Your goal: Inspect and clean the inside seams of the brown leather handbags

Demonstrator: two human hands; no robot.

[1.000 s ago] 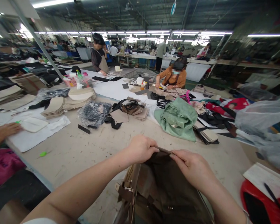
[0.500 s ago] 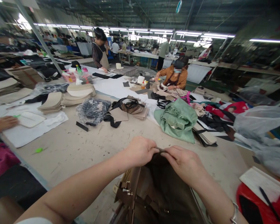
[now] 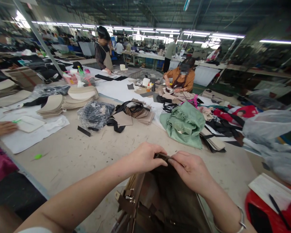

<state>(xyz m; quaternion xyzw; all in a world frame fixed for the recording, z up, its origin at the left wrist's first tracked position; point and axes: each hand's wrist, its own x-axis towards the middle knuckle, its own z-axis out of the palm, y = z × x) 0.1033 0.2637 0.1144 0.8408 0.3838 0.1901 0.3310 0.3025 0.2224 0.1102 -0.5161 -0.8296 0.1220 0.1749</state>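
Note:
A dark brown handbag [image 3: 165, 197] with gold-coloured buckles and straps on its left side stands before me at the near table edge, its mouth facing me. My left hand [image 3: 145, 158] is at the far rim, thumb and forefinger a little apart around the folded edge. Close beside it, my right hand [image 3: 192, 170] pinches the same rim between thumb and fingers. A metal bracelet is on my right wrist. The bag's bottom lies outside the view.
Beyond the bag lie a green cloth [image 3: 183, 124], a plastic-wrapped bundle [image 3: 95, 115] and stacked beige pieces [image 3: 81, 97]. Another person's hand [image 3: 2, 130] rests on the left. Two co-workers stand or sit across the table. A red bag [image 3: 254, 204] is at right.
My left thumb and forefinger have parted from a tight pinch, showing more of the folded rim. My right hand keeps its pinch. The seated co-worker's hands have moved closer together.

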